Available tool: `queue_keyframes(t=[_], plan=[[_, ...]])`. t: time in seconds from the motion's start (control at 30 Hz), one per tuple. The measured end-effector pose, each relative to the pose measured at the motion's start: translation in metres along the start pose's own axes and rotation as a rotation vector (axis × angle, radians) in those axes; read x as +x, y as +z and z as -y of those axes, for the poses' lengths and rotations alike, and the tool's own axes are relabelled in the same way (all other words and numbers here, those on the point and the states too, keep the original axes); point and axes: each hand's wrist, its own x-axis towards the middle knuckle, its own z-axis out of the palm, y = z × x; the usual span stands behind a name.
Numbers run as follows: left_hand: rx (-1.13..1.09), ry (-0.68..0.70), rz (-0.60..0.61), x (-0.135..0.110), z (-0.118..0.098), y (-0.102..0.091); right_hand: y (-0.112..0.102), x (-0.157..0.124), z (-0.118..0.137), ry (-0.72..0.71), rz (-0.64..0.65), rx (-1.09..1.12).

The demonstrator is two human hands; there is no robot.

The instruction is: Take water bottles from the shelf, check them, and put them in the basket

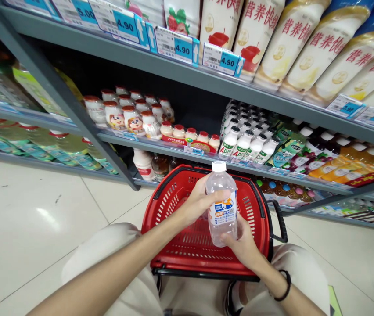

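Both my hands grip one clear plastic drink bottle [221, 232] with a white cap and a white, blue and orange label. It is held nearly upright above the red shopping basket [160, 259]. My left hand [203, 202] wraps the upper body, its thumb across the label. Low on the right side, my right hand [241, 241] closes around the base; a dark band circles that wrist. The fingers behind the bottle are partly hidden. Slotted walls and floor of the basket show around the bottle, and its black handle [281, 221] sticks out to the right.
Ahead, a grey shelf [180, 83] slants across the view. Its middle level carries red-capped bottles [131, 118], small white bottles [239, 140] and juice bottles [341, 158]. Large white bottles [279, 39] stand above price tags. My bent knees [114, 245] flank the basket on the tiled floor [42, 210].
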Motion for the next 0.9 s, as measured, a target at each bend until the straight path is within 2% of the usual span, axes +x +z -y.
queue_keyframes(t=[0.4,0.9], plan=[[0.003,0.017,0.019,0.0006,0.0006,-0.0010,-0.0029,-0.0019,-0.0055,-0.048,0.004,-0.047],[-0.017,0.014,0.025,0.0014,0.0044,-0.0031,-0.0035,-0.0004,-0.0072,-0.047,0.033,0.007]])
